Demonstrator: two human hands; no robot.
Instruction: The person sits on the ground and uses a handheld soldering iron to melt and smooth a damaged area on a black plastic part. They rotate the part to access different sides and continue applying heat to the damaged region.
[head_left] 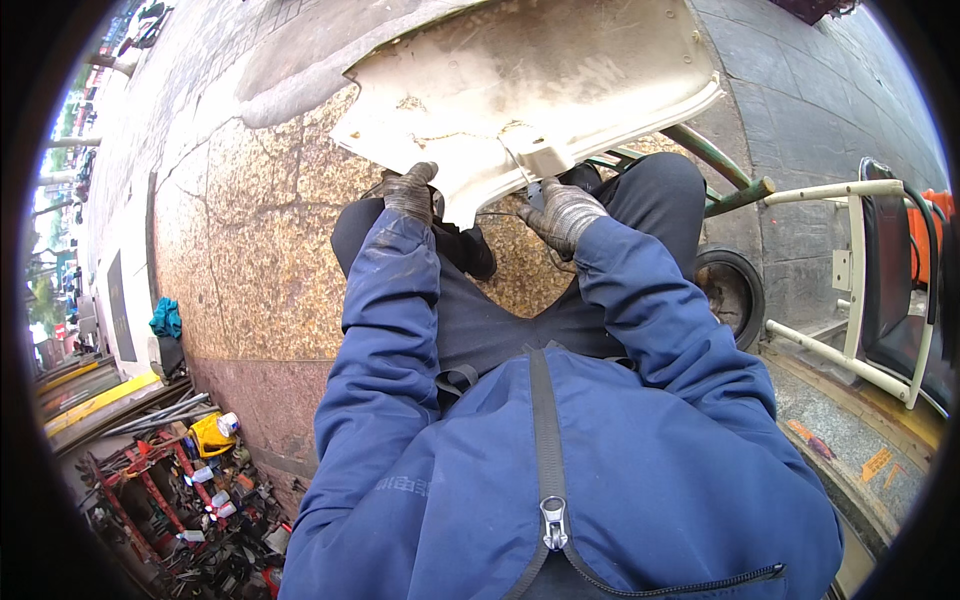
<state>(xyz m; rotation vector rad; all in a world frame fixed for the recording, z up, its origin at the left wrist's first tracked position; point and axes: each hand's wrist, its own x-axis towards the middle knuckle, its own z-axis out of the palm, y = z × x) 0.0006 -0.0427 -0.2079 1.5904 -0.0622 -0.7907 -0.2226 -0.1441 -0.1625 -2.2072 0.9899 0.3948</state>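
A large cream-white moulded panel [520, 90], scuffed and dirty, leans in front of my knees with its lower edge toward me. My left hand [410, 193], in a grey work glove, is closed on the panel's lower left part. My right hand [563, 215], in a similar glove, is closed round a small dark grey handle [536, 194]. From that handle a thin rod reaches up against the panel beside a raised tab [548, 157]. A thin dark cable hangs near my right hand. My right fingertips are partly hidden.
A green metal frame [710, 160] stands behind my right knee, above a black tyre [730, 295]. To the right is a chair with a cream tube frame [855, 270]. Jumbled tools and red metal parts [150, 490] lie at the lower left, near a teal cloth [166, 318].
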